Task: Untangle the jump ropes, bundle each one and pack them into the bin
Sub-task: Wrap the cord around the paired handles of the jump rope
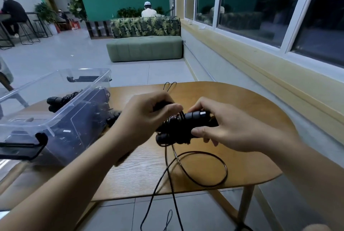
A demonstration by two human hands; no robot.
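Head view: your left hand (pixel 147 113) and right hand (pixel 223 130) both grip the jump rope (pixel 193 117) over the table (pixel 251 104), near the bin (pixel 55 119). It looks light. Its thin cord (pixel 204 156) looks floppy, so hold the fat handles.

There is 1 view only, from a wide-angle camera worn on the person's head. It faces forward and down from above the near edge of the table (pixel 242 104). It is close enough that the left hand (pixel 149 117) and right hand (pixel 229 130) sit in the middle of the picture, with both forearms running in from the lower corners. The clear bin (pixel 74 111) lies at the left edge, the windows (pixel 260 7) run along the right, and the far room with a green sofa (pixel 145 48) fills the top.
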